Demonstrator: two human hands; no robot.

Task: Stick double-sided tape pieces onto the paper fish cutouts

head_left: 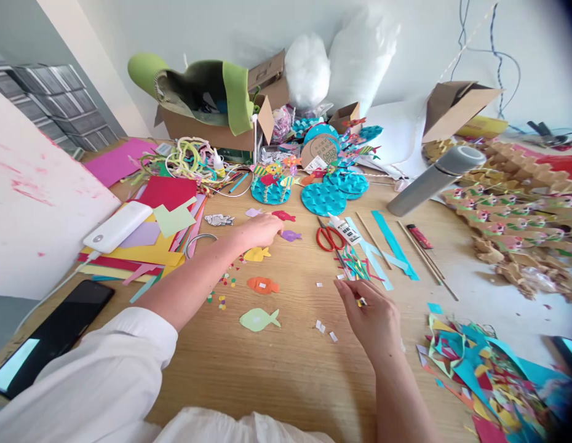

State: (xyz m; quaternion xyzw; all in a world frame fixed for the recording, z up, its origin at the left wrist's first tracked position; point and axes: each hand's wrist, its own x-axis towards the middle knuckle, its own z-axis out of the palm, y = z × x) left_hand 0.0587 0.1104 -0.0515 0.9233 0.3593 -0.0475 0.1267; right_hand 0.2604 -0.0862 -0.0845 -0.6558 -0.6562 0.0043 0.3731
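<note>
Grey and tall, a bottle [429,184] stands toward the far right corner of the surface [212,375]. Egg trays [512,215] fill the space along the right edge. A big heap of scraps [484,369] is by the near right corner. Bright papers [168,192] lie toward the left edge with a white power bank [119,227] on them, and a phone [59,332] is by the near left corner. A box [203,130] sits at the far edge. Scissors [329,239], glue [345,229] and thin strips [360,264] lie just past the right grip [373,311].

Down the middle, going away from the near edge, lie the green fish [259,319], orange fish [259,285], yellow fish [256,254], purple fish [291,235] and red fish [284,215]. The left grip [264,231] is right beside the purple and red ones. Its fingers are bunched close; I can't tell if they hold anything. On the right grip, thumb and finger nearly meet by a tiny white bit [340,277]. I can't tell if they have hold of it.
</note>
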